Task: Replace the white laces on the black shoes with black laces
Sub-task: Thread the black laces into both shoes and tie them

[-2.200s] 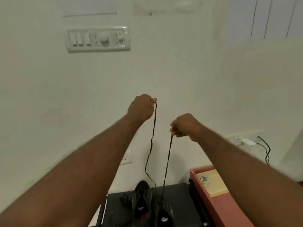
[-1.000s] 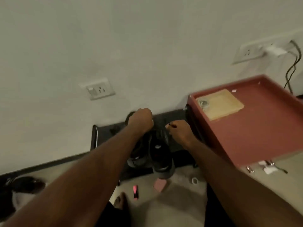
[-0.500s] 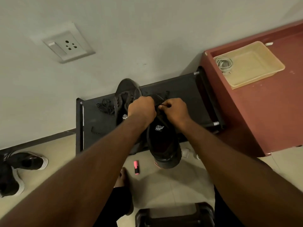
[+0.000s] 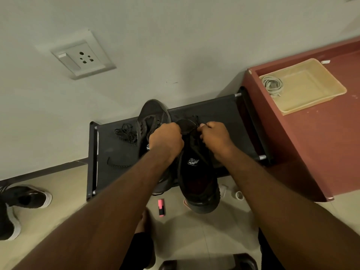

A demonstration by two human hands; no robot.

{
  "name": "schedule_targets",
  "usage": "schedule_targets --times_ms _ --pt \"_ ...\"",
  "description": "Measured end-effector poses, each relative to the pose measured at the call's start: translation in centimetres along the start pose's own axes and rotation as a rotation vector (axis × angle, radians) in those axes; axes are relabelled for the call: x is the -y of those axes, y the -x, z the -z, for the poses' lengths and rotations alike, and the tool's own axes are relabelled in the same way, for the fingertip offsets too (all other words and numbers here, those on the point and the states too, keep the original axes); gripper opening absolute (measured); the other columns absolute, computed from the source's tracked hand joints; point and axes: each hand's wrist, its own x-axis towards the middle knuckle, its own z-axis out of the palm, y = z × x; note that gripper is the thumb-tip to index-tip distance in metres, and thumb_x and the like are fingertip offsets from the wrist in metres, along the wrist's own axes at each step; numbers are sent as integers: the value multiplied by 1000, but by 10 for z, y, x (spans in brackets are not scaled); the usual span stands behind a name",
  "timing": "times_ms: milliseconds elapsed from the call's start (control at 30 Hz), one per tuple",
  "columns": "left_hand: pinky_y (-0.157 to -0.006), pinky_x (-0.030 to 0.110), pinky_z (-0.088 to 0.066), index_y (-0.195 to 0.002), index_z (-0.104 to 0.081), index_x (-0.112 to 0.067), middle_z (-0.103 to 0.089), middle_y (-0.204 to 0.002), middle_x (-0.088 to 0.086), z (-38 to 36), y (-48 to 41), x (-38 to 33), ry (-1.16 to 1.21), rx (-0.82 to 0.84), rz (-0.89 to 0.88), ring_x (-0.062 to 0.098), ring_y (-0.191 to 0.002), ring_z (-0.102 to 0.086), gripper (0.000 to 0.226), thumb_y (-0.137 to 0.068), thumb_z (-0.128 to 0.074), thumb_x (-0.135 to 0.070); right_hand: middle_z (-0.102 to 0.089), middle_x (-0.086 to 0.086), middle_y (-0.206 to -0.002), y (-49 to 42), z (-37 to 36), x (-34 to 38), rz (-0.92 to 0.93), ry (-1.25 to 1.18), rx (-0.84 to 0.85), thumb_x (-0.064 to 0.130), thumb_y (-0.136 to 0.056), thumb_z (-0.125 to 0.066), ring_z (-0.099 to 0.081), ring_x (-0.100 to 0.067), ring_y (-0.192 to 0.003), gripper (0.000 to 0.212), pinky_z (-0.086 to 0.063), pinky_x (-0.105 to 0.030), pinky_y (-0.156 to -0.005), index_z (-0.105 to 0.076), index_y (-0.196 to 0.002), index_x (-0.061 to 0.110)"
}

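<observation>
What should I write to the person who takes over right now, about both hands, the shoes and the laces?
Left hand: curled over the overhanging shoe at its eyelets; its grip is hidden.
Right hand: pinches the black lace there.
The other shoe lies beside it on the rack; a loose lace bundle lies further left.
Done: no white lace shows on either shoe.
Left: finish threading this shoe.

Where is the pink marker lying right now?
In the head view, the pink-and-black marker lies on the beige tiled floor, just in front of the low black shoe rack and left of the heel of the overhanging black shoe.
</observation>
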Motion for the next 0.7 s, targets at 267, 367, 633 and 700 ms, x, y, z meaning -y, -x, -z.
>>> schedule_targets --times_ms 267,367,633,700 --pt "-73 38 -51 -107 -72 -22 -70 -101 8 -5 -1 -1 -25 -18 -7 31 -90 -66 22 -96 -54 -26 -66 -1 -71 3 -10 0 218 227 31 29 -87 -76 -61 -15 -68 25 -45 -25 -61 -68 -76 8" --pt "-67 37 -47 -108 -71 -20 -69 -101 8 -6 -3 -1 -37 -36 0 31 -89 -65 22 -95 -54 -24 -64 -4 -75 2 -15 4 248 217 -23 23 -92 -71 -56 -16 -69 22 -41 -27 -61 -65 -81 4" --pt "-68 36 -45 -111 -71 -17 -68 -105 10 -10 -9 -2 2 -63 15 31 -92 -64 23 -94 -56 -25 -71 -8 -86 5 -5 11 54 -145 20 15 -103 -50 -63 -12 -70 13 -52 -27 -61 -52 -102 3" --pt "-71 37 -49 -111 -71 -17 -68 -104 10 -10 -10 0 17 -64 16 31 -92 -65 23 -94 -57 -26 -70 -9 -86 7 -4 12 31 -198 34 16 -104 -48 -63 -15 -71 10 -53 -30 -64 -49 -101 6"
